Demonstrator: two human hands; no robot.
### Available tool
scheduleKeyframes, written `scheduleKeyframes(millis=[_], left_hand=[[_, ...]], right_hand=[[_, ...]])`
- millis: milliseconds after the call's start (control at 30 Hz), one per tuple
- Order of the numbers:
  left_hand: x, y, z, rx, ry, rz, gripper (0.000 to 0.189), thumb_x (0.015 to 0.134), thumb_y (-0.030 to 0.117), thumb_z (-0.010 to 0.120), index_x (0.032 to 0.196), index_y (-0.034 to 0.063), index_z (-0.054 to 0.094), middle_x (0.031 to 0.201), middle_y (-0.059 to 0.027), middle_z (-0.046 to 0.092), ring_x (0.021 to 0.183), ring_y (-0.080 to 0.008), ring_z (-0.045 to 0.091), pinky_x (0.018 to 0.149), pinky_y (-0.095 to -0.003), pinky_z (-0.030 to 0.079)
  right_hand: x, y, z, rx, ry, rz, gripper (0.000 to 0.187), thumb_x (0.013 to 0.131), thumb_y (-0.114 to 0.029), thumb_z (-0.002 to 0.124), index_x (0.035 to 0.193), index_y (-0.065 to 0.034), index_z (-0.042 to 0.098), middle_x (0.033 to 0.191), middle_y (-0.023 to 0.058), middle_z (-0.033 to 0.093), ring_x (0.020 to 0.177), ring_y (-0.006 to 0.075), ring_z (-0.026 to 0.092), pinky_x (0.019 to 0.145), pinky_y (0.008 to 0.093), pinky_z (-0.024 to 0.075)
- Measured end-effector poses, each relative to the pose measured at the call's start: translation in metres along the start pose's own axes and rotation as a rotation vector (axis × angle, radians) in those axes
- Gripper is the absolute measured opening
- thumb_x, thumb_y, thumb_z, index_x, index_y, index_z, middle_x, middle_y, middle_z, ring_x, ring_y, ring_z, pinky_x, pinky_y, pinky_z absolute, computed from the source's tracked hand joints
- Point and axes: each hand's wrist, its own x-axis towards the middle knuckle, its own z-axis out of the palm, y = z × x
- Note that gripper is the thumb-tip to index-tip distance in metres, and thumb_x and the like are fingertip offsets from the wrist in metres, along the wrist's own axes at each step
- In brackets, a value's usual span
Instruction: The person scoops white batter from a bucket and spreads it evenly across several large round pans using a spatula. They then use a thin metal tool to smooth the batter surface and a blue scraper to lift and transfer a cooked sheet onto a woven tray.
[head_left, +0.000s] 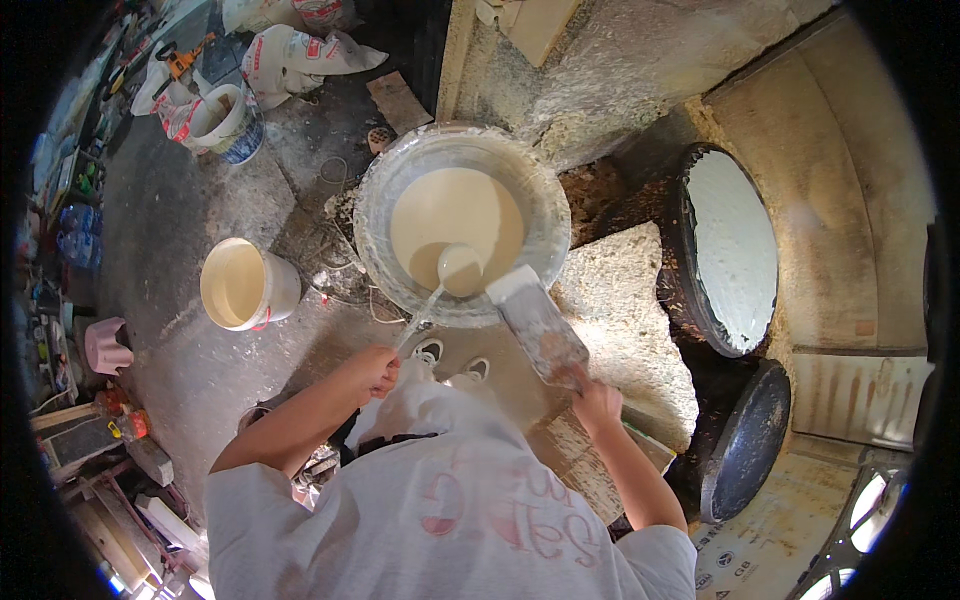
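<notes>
My left hand (379, 375) grips the long handle of a ladle (460, 268). The ladle's round bowl, filled with pale batter, is over the near side of a large basin (551, 225). Creamy, pale liquid batter (457, 210) covers the basin's bottom. In my right hand (598, 407) is a wide, flat scraper (541, 326), its whitened front edge by the basin's near right rim. Farther right, a round black griddle (679, 225) carries a white spread layer (735, 251). Nearer me, a second round griddle (750, 442) shows a bare dark surface.
A white bucket (283, 289) holding pale liquid stands left of the basin. A rough pale slab (622, 330) lies between the basin and griddles. Behind left are another bucket (244, 142), white sacks (289, 64) and an orange power tool (178, 61). A pink stool (107, 345) is far left.
</notes>
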Motion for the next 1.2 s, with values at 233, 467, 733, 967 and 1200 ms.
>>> scheduleKeyframes(millis=[233,467,733,967,1200], left_hand=[[0.012,-0.017,-0.012,0.228,0.169,0.135,0.021,0.087,0.024,0.047,0.075,0.0066,0.05,0.054,-0.0023,0.041,0.039,-0.0136,0.036,0.035,-0.0294,0.026],[0.027,-0.021,-0.03,1.02,0.486,0.47,0.023,0.088,0.025,0.046,0.086,0.0031,0.054,0.076,-0.0212,0.059,0.071,-0.0398,0.057,0.065,-0.0484,0.045],[-0.01,0.003,-0.024,1.312,0.655,0.473,0.025,0.089,0.026,0.046,0.091,0.0026,0.054,0.078,-0.0218,0.061,0.077,-0.0404,0.059,0.068,-0.0499,0.046],[0.013,0.012,-0.041,1.34,0.616,0.476,0.027,0.089,0.026,0.046,0.086,0.0007,0.056,0.077,-0.0236,0.06,0.075,-0.0399,0.059,0.067,-0.0507,0.045],[0.044,0.017,-0.042,0.4,0.091,0.111,0.017,0.089,0.013,0.04,0.078,0.0023,0.048,0.053,-0.0029,0.04,0.042,-0.0127,0.039,0.038,-0.029,0.031]], right_hand=[[-0.019,0.064,-0.003,0.003,0.146,0.035,0.049,0.075,-0.02,0.059,0.123,-0.0202,0.052,0.071,0.0134,0.064,0.061,0.0312,0.06,0.056,0.0427,0.0468],[0.038,0.013,0.028,0.443,-0.187,0.156,0.054,0.068,-0.034,0.068,0.115,-0.0109,0.052,0.087,0.0181,0.064,0.08,0.0327,0.062,0.069,0.0423,0.0492],[0.013,0.006,0.094,0.279,-0.088,0.201,0.045,0.07,-0.034,0.064,0.102,-0.0062,0.048,0.084,0.017,0.065,0.08,0.036,0.062,0.07,0.0454,0.0489],[-0.038,0.047,0.089,0.456,0.235,0.237,0.041,0.067,-0.024,0.069,0.099,-0.0083,0.048,0.073,0.0125,0.064,0.067,0.0361,0.061,0.06,0.043,0.0494],[-0.045,0.012,0.107,1.205,0.464,0.208,0.029,0.068,-0.005,0.069,0.095,-0.0028,0.058,0.073,-0.0049,0.057,0.065,0.0036,0.051,0.057,0.0208,0.0418]])
